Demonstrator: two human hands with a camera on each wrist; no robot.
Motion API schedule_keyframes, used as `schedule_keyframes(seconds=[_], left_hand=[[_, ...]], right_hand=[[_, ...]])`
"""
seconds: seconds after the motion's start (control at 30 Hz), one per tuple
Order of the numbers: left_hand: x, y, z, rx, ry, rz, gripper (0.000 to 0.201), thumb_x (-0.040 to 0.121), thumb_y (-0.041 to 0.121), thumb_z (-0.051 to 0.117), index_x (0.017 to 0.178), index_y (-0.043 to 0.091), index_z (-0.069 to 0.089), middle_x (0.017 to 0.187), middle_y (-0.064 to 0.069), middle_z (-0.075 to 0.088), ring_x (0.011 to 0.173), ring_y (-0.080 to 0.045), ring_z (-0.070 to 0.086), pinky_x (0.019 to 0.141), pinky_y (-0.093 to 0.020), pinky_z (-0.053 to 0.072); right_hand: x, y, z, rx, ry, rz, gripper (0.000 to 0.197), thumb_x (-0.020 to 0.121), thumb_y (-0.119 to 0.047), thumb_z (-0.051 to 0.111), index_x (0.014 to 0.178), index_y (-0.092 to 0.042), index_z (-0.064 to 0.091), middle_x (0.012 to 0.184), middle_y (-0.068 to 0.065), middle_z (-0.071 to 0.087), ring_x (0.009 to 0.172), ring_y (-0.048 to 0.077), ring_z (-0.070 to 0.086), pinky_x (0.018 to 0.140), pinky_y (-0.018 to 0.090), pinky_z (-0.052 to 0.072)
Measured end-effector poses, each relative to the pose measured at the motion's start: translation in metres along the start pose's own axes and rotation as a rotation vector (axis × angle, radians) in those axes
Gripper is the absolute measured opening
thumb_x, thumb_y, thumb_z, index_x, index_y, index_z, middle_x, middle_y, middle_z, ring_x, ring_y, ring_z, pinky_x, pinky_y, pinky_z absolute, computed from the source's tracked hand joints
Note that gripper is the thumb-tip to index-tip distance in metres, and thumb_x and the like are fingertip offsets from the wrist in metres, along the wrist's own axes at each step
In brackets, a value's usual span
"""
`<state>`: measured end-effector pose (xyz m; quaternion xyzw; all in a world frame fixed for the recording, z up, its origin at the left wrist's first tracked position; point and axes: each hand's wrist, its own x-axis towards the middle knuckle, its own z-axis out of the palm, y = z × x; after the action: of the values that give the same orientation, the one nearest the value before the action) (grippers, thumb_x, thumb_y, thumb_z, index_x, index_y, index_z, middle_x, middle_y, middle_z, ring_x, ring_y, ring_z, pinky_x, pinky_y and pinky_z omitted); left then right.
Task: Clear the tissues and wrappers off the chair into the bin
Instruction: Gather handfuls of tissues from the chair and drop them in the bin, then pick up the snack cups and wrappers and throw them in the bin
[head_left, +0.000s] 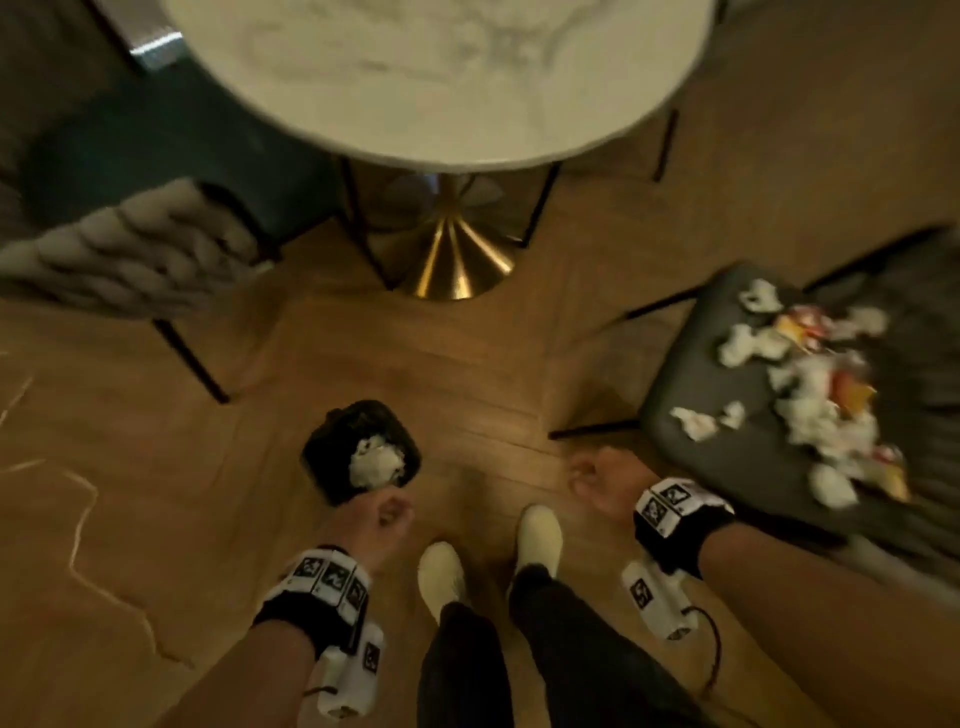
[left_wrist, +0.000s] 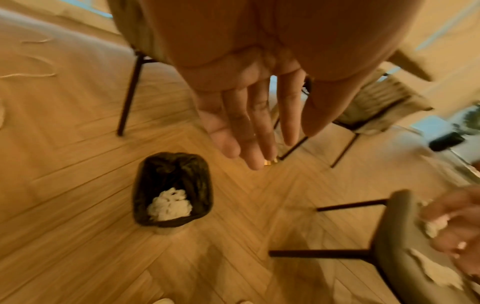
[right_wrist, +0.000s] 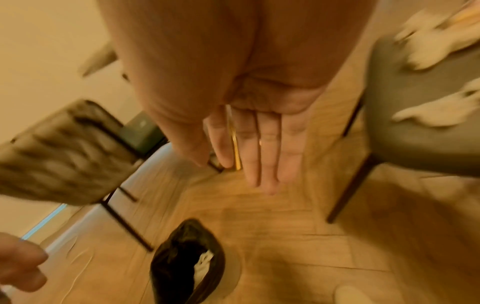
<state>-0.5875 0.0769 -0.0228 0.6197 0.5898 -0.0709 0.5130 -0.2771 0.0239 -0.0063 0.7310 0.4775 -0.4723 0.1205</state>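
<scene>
A small bin (head_left: 361, 452) with a black liner stands on the floor, white tissue (head_left: 376, 462) lying inside it. My left hand (head_left: 384, 514) hovers just beside and above the bin; in the left wrist view its fingers (left_wrist: 249, 127) are straight and empty. To the right, a grey chair (head_left: 727, 467) holds a heap of crumpled white tissues (head_left: 810, 415) and orange-red wrappers (head_left: 852, 395). My right hand (head_left: 597, 483) hangs in the air between bin and chair, near the seat's front corner. Its fingers (right_wrist: 267, 156) are stretched out and hold nothing.
A round marble table (head_left: 441, 78) on a gold base (head_left: 452, 260) stands ahead. A woven-backed chair (head_left: 130, 249) with thin black legs is at the left, close to the bin. My white shoes (head_left: 441, 577) are just behind the bin on the wooden floor.
</scene>
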Motion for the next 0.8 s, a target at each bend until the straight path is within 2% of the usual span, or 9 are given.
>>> schedule_keyframes(seconds=[0.03, 0.1, 0.2, 0.3, 0.4, 0.5, 0.63, 0.7, 0.8], left_hand=[[-0.005, 0.02, 0.0, 0.049, -0.017, 0.021, 0.016, 0.086, 0.022, 0.061, 0.082, 0.037, 0.062, 0.094, 0.004, 0.068, 0.084, -0.01, 0.061, 0.075, -0.027, 0.051], [-0.012, 0.063, 0.004, 0.147, -0.061, 0.076, 0.01, 0.087, 0.023, 0.059, 0.091, 0.029, 0.066, 0.095, 0.006, 0.066, 0.086, -0.008, 0.058, 0.073, -0.021, 0.047], [-0.024, 0.129, 0.02, 0.25, -0.132, 0.192, 0.011, 0.088, 0.023, 0.059, 0.094, 0.028, 0.067, 0.095, 0.005, 0.067, 0.09, -0.013, 0.06, 0.079, -0.029, 0.049], [-0.031, 0.188, 0.05, 0.35, -0.205, 0.302, 0.012, 0.087, 0.02, 0.059, 0.09, 0.03, 0.065, 0.087, 0.01, 0.064, 0.083, -0.008, 0.059, 0.068, -0.021, 0.046], [-0.03, 0.241, 0.086, 0.456, -0.263, 0.385, 0.012, 0.086, 0.017, 0.061, 0.093, 0.026, 0.066, 0.085, 0.008, 0.064, 0.079, -0.005, 0.058, 0.062, -0.013, 0.039], [-0.017, 0.29, 0.123, 0.558, -0.359, 0.406, 0.013, 0.086, 0.019, 0.062, 0.095, 0.028, 0.064, 0.092, 0.005, 0.066, 0.083, -0.006, 0.058, 0.072, -0.02, 0.044], [0.016, 0.353, 0.177, 0.658, -0.402, 0.376, 0.013, 0.087, 0.018, 0.06, 0.094, 0.029, 0.062, 0.097, 0.005, 0.065, 0.089, -0.011, 0.06, 0.084, -0.031, 0.049], [0.034, 0.376, 0.202, 0.67, -0.413, 0.324, 0.013, 0.088, 0.019, 0.058, 0.093, 0.032, 0.06, 0.098, 0.005, 0.063, 0.089, -0.01, 0.058, 0.083, -0.032, 0.049], [0.061, 0.401, 0.236, 0.668, -0.416, 0.269, 0.017, 0.089, 0.021, 0.057, 0.087, 0.038, 0.056, 0.096, 0.006, 0.061, 0.087, -0.008, 0.057, 0.072, -0.024, 0.043]], right_hand=[[-0.028, 0.02, -0.01, 0.045, 0.026, 0.035, 0.031, 0.092, -0.03, 0.054, 0.121, -0.022, 0.061, 0.123, 0.005, 0.064, 0.108, 0.021, 0.061, 0.091, 0.029, 0.046], [-0.079, 0.062, -0.024, 0.114, 0.132, 0.097, 0.029, 0.091, -0.028, 0.057, 0.118, -0.019, 0.063, 0.123, 0.006, 0.066, 0.111, 0.025, 0.061, 0.094, 0.031, 0.044], [-0.145, 0.123, -0.023, 0.211, 0.267, 0.203, 0.025, 0.091, -0.028, 0.058, 0.113, -0.018, 0.066, 0.117, 0.008, 0.068, 0.108, 0.027, 0.062, 0.09, 0.032, 0.045], [-0.194, 0.179, -0.012, 0.376, 0.32, 0.326, 0.021, 0.091, -0.027, 0.058, 0.107, -0.018, 0.067, 0.097, 0.007, 0.068, 0.097, 0.026, 0.065, 0.081, 0.031, 0.048], [-0.224, 0.235, -0.009, 0.482, 0.311, 0.401, 0.008, 0.09, -0.028, 0.058, 0.084, -0.029, 0.064, 0.081, -0.002, 0.065, 0.085, 0.023, 0.066, 0.078, 0.033, 0.053], [-0.236, 0.294, -0.025, 0.552, 0.34, 0.456, 0.015, 0.088, -0.031, 0.059, 0.073, -0.035, 0.059, 0.086, 0.001, 0.069, 0.082, 0.023, 0.067, 0.079, 0.038, 0.057], [-0.227, 0.372, -0.083, 0.576, 0.453, 0.482, 0.009, 0.086, -0.034, 0.063, 0.087, -0.025, 0.068, 0.082, 0.0, 0.067, 0.083, 0.02, 0.065, 0.073, 0.031, 0.051], [-0.203, 0.408, -0.11, 0.581, 0.47, 0.48, 0.015, 0.087, -0.031, 0.063, 0.093, -0.019, 0.07, 0.087, 0.001, 0.067, 0.083, 0.019, 0.062, 0.071, 0.028, 0.045], [-0.158, 0.445, -0.143, 0.466, 0.389, 0.45, 0.02, 0.087, -0.029, 0.062, 0.101, -0.016, 0.069, 0.109, 0.007, 0.067, 0.095, 0.023, 0.061, 0.079, 0.032, 0.049]])
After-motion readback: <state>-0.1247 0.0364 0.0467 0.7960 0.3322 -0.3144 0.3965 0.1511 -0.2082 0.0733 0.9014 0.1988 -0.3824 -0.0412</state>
